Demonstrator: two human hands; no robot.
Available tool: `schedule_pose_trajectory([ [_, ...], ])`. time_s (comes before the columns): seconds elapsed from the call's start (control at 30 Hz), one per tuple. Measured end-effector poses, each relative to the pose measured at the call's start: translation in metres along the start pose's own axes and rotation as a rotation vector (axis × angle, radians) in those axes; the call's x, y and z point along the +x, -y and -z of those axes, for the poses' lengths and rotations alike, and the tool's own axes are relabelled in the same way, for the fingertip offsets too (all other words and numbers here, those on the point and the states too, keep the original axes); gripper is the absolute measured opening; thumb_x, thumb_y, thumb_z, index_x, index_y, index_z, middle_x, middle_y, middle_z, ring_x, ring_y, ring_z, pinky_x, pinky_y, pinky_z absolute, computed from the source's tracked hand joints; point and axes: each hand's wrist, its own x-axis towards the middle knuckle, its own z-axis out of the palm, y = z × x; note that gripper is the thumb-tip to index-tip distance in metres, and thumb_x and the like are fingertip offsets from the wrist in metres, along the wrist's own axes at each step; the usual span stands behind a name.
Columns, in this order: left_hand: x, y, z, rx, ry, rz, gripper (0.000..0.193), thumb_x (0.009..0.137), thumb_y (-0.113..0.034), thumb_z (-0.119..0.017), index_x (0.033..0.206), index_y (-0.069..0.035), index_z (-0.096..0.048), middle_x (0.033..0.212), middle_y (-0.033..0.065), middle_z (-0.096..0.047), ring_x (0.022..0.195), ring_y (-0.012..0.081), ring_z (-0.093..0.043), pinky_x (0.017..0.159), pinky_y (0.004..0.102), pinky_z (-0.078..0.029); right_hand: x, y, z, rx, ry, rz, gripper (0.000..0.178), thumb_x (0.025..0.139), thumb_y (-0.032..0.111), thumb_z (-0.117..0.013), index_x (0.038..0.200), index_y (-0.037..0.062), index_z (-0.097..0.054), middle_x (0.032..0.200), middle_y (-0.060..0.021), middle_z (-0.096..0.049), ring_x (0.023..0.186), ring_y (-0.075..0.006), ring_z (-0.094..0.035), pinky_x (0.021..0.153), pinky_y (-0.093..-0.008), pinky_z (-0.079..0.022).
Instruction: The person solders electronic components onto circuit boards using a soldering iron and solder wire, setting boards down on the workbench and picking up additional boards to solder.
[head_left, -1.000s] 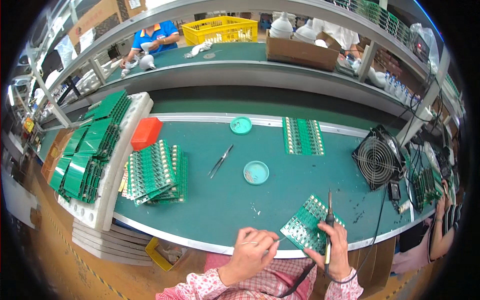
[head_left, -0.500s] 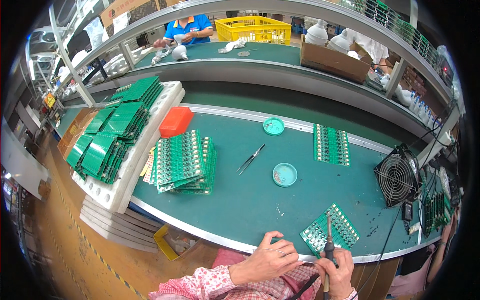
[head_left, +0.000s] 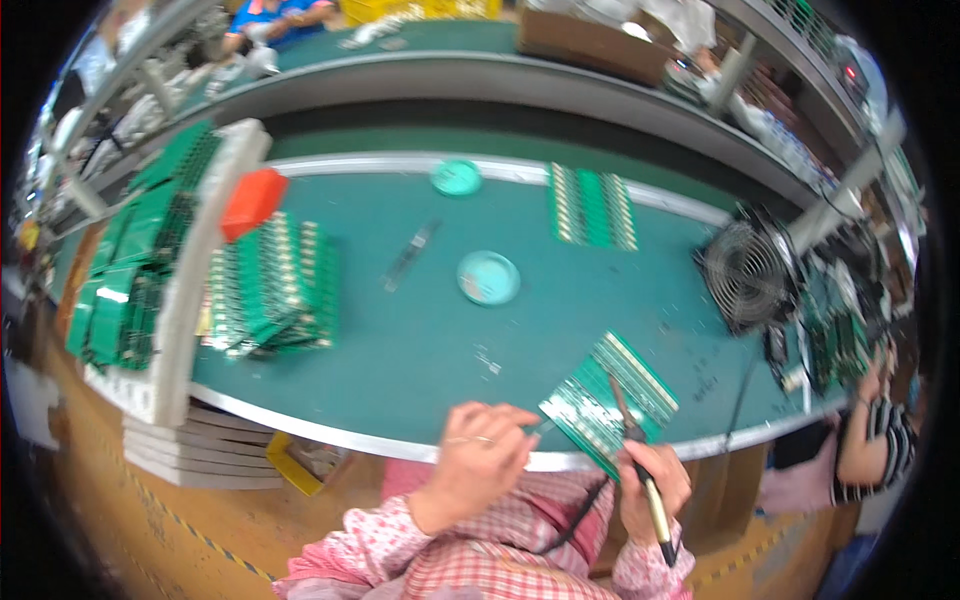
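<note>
My right hand [head_left: 655,480] grips a soldering iron [head_left: 656,505] by its handle. The iron's tip points up over a green circuit board [head_left: 645,385] lying tilted at the bench's front edge, though blur hides whether it touches. Beside the board's left corner is my left hand [head_left: 478,455], its fingers bent and drawn together. A thin pale strand, seemingly solder wire [head_left: 470,439], crosses those fingers; their tips are smeared by motion. A round teal dish [head_left: 489,278] with small bits in it sits farther back, right of the tweezers [head_left: 411,256].
Stacked circuit boards [head_left: 272,290] stand left, by a red box [head_left: 254,203] and a white foam tray [head_left: 200,260] loaded with more boards. Toward the back are another teal dish [head_left: 456,178] and a board panel [head_left: 592,207]. A black fan [head_left: 748,270] stands right; people work nearby.
The view has swung down and right, so bench items appear higher and farther left. My left hand has come closer to the board's corner. The iron stays in my right hand, its handle now tilted.
</note>
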Motion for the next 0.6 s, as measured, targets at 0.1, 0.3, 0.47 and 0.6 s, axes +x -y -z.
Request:
schedule_pose_trajectory([
  [0.1,0.001,0.001,0.000,0.026,0.001,-0.003,0.010,0.081,-0.004,-0.070,0.079,-0.005,-0.060,0.106,0.0034,-0.071,0.099,0.0225,-0.066,0.088,0.0413,-0.042,0.000,0.000,-0.001,0.071,-0.038,-0.021,0.027,0.077,0.001,-0.075,0.103,0.0022,-0.069,0.075,-0.0087,-0.069,0.062,-0.0231,-0.064,0.059,-0.0327,-0.051],
  [0.3,0.003,-0.002,-0.004,0.013,0.033,-0.001,0.013,0.081,-0.002,-0.068,0.075,-0.005,-0.057,0.109,0.0061,-0.071,0.100,0.0254,-0.066,0.088,0.0421,-0.042,-0.014,-0.001,-0.006,0.146,-0.118,-0.094,0.019,0.078,0.007,-0.075,0.093,0.0027,-0.063,0.066,-0.0089,-0.065,0.051,-0.0192,-0.061,0.049,-0.0289,-0.048],
  [0.47,0.004,-0.005,-0.007,0.048,0.021,0.004,0.014,0.079,-0.001,-0.069,0.075,-0.004,-0.056,0.111,0.0066,-0.070,0.101,0.0261,-0.066,0.089,0.0422,-0.042,-0.008,0.001,-0.006,0.159,-0.032,-0.041,0.021,0.076,0.005,-0.075,0.093,0.0020,-0.062,0.068,-0.0084,-0.067,0.052,-0.0191,-0.061,0.048,-0.0292,-0.048],
  [0.6,0.006,-0.005,-0.011,0.070,0.011,0.019,0.014,0.079,-0.001,-0.069,0.075,-0.005,-0.056,0.111,0.0062,-0.070,0.102,0.0254,-0.066,0.089,0.0418,-0.041,0.003,0.005,-0.010,0.112,-0.003,0.047,0.022,0.075,0.004,-0.075,0.093,0.0027,-0.062,0.067,-0.0054,-0.066,0.051,-0.0188,-0.061,0.046,-0.0299,-0.048],
])
